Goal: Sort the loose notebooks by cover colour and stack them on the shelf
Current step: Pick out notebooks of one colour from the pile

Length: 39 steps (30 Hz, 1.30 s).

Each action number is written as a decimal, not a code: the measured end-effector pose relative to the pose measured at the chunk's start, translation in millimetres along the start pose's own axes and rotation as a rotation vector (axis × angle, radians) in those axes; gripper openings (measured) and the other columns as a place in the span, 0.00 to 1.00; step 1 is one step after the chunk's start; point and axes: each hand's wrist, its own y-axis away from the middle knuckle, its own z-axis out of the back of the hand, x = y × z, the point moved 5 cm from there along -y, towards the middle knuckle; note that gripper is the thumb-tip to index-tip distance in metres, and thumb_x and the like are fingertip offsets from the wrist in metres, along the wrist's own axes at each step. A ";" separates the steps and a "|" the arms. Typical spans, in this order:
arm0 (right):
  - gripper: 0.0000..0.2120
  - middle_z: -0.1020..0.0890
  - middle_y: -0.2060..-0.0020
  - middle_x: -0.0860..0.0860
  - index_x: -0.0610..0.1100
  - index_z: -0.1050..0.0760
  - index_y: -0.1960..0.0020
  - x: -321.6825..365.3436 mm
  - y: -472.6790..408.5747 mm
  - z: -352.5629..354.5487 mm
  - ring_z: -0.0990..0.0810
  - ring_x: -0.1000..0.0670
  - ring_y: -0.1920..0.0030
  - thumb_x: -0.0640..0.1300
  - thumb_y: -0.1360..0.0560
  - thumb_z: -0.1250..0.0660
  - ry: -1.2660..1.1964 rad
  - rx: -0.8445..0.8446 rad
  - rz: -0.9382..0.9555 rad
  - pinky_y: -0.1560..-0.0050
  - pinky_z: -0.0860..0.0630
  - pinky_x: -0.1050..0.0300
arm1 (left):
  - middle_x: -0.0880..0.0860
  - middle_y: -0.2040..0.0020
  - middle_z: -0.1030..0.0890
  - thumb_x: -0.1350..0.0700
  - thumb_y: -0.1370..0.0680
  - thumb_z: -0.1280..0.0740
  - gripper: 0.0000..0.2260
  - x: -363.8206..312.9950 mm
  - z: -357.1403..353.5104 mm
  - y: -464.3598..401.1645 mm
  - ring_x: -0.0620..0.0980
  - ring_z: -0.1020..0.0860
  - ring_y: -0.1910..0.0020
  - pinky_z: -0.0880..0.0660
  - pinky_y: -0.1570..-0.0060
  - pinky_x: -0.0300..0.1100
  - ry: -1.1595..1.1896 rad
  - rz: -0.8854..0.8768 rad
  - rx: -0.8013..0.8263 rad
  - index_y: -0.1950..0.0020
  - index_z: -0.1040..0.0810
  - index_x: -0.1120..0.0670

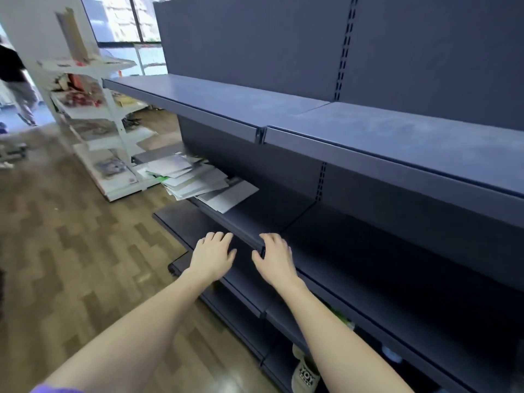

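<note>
A loose, untidy pile of notebooks (195,180) with pale grey, white and green covers lies at the left end of the dark blue middle shelf (255,219). Both my arms reach forward toward that shelf's front edge, well to the right of the pile. My left hand (212,252) hovers just in front of the edge with fingers relaxed and holds nothing. My right hand (273,255) rests its spread fingers on the shelf's front lip near the joint between two shelf sections, also holding nothing.
A bare upper shelf (368,131) overhangs the middle one. Lower shelves (241,304) sit below, and my shoe (304,370) is near the base. A white rack (96,123) with assorted goods stands at the left on the wood floor. A person (17,80) walks at the far left.
</note>
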 end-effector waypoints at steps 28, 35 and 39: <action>0.33 0.35 0.30 0.41 0.48 0.40 0.23 85.5 -213.1 -140.6 0.36 0.37 0.30 0.66 0.20 0.46 0.537 -0.005 -0.448 0.28 0.42 0.35 | 0.60 0.37 0.24 0.64 0.37 0.27 0.22 216.5 -52.9 -225.1 0.62 0.25 0.49 0.34 0.52 0.53 -0.177 -0.331 -0.076 0.43 0.21 0.55; 0.36 0.37 0.29 0.41 0.49 0.38 0.25 70.1 -191.2 -121.1 0.37 0.36 0.30 0.71 0.25 0.42 0.513 -0.023 -0.575 0.29 0.40 0.33 | 0.55 0.55 0.21 0.62 0.45 0.21 0.20 189.4 -48.9 -225.7 0.58 0.27 0.53 0.35 0.55 0.50 -0.188 -0.494 -0.151 0.54 0.17 0.53; 0.39 0.40 0.24 0.42 0.50 0.42 0.23 70.2 -185.4 -123.6 0.43 0.36 0.25 0.71 0.25 0.42 0.460 -0.003 -0.618 0.26 0.46 0.32 | 0.53 0.58 0.20 0.61 0.44 0.22 0.24 171.6 -54.5 -216.4 0.57 0.24 0.57 0.30 0.56 0.50 -0.133 -0.574 -0.110 0.49 0.18 0.53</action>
